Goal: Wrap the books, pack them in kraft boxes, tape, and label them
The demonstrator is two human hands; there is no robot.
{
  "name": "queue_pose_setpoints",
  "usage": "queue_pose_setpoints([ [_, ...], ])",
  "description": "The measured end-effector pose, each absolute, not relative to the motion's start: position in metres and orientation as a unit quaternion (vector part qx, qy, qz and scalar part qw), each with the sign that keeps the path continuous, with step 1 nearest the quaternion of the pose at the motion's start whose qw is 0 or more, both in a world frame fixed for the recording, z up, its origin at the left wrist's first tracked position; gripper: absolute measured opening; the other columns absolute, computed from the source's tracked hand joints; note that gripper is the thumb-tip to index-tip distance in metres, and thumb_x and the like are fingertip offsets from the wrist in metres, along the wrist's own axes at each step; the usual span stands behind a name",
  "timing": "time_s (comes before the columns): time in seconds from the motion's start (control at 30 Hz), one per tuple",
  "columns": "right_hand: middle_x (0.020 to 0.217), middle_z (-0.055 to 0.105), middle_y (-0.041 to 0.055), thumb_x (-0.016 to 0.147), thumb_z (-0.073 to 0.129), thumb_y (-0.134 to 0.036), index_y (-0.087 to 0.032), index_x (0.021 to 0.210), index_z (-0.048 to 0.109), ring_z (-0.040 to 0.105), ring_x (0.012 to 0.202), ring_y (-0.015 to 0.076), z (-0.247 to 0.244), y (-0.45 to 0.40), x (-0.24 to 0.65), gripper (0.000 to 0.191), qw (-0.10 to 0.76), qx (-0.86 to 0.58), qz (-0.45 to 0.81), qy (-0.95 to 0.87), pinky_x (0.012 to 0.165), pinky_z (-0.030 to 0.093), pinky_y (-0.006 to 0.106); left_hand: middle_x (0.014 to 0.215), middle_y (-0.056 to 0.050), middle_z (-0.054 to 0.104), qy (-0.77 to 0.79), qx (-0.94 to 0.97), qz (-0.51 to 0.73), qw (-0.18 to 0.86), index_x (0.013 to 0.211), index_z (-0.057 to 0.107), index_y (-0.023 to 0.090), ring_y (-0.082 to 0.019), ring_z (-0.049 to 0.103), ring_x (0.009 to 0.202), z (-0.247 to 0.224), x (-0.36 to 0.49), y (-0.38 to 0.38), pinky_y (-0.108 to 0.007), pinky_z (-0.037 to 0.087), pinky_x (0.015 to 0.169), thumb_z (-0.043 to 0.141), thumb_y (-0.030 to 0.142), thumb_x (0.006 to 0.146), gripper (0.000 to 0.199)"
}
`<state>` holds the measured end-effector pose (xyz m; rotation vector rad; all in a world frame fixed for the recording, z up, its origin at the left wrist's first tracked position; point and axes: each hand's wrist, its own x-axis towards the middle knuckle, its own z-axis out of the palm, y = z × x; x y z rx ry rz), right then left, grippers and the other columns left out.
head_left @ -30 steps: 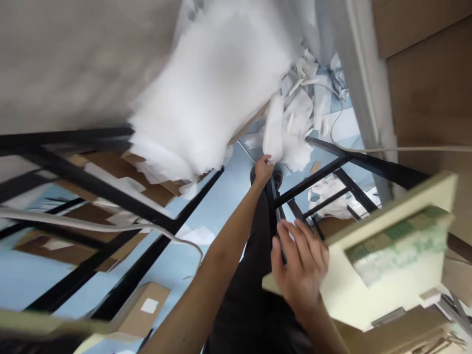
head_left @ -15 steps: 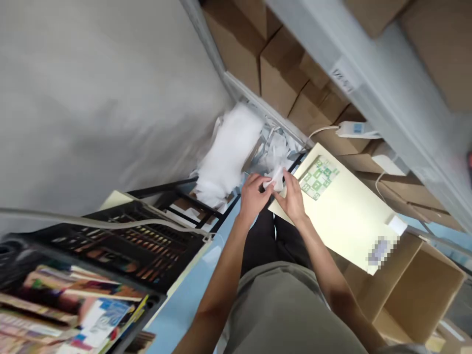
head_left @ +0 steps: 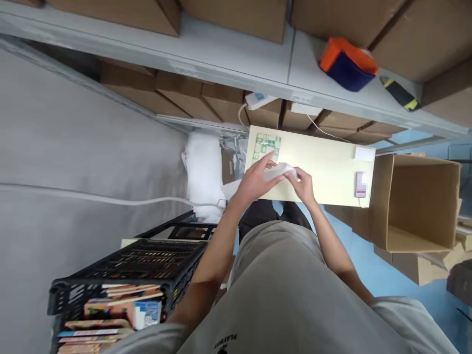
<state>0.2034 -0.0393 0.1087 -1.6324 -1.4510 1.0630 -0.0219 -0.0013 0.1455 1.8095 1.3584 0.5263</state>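
Observation:
Over the near edge of a pale yellow tabletop [head_left: 320, 157], a thin, soft white sheet [head_left: 278, 170] is stretched between my hands; I cannot tell whether it is plastic or paper. My left hand [head_left: 254, 183] grips it between thumb and fingers, the index finger pointing up. The fingertips of my right hand [head_left: 303, 186] pinch its right end. Part of the sheet trails out left of my left wrist. Just beyond my left hand lies a green-and-white patterned packet [head_left: 266, 142], partly covered by my fingers.
A white wrapped roll [head_left: 202, 167] stands by the grey wall, left of the table. At lower left is a black crate [head_left: 169, 255] of books. An open cardboard box [head_left: 420, 206] sits right. Shelves [head_left: 236, 73] with cartons cross the top. A cable [head_left: 110, 196] hangs at left.
My view has turned and levelled, bringing the table square in front. The white sheet, bunched up beside the table before, is now spread between my hands above the table edge.

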Motion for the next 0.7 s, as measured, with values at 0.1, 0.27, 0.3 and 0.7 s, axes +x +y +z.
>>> queue_pose_setpoints([
  [0.1, 0.08, 0.062, -0.0019, 0.095, 0.073, -0.074, -0.022, 0.093, 0.071, 0.061, 0.079, 0.0177, 0.071, -0.049, 0.254, 0.053, 0.421, -0.69, 0.436, -0.394, 0.076, 0.066, 0.034, 0.14, -0.009, 0.08, 0.554, 0.72, 0.145, 0.393, 0.159, 0.063, 0.025, -0.03, 0.075, 0.131, 0.116, -0.001, 0.008, -0.04, 0.057, 0.12, 0.087, 0.04, 0.095, 0.07],
  [0.27, 0.083, 0.061, -0.0039, 0.084, 0.083, -0.07, -0.022, 0.093, 0.063, 0.062, 0.084, 0.016, 0.006, -0.068, 0.314, 0.053, 0.415, -0.735, 0.489, -0.22, 0.077, 0.069, 0.033, 0.133, -0.01, 0.085, 0.595, 0.714, -0.016, 0.369, 0.133, 0.08, 0.026, -0.036, 0.077, 0.129, 0.045, 0.025, 0.01, -0.044, 0.06, 0.114, 0.084, 0.029, 0.089, 0.045],
  [0.3, 0.085, 0.063, -0.003, 0.084, 0.083, -0.067, -0.021, 0.095, 0.063, 0.064, 0.087, 0.0167, -0.004, -0.07, 0.322, 0.051, 0.405, -0.743, 0.493, -0.201, 0.079, 0.07, 0.033, 0.131, -0.009, 0.086, 0.604, 0.707, -0.041, 0.366, 0.13, 0.081, 0.027, -0.036, 0.077, 0.129, 0.034, 0.029, 0.009, -0.045, 0.061, 0.114, 0.081, 0.027, 0.089, 0.041],
  [0.7, 0.162, 0.06, 0.0239, 0.108, 0.067, -0.048, -0.019, 0.16, 0.057, 0.054, 0.156, 0.0357, -0.001, -0.082, 0.338, 0.06, 0.3, -0.707, 0.292, -0.57, 0.133, 0.046, 0.062, 0.131, -0.01, 0.082, 0.608, 0.74, 0.062, 0.28, 0.13, 0.082, 0.026, -0.036, 0.073, 0.126, 0.088, 0.081, -0.004, -0.046, 0.055, 0.114, 0.062, 0.03, 0.107, 0.03],
])
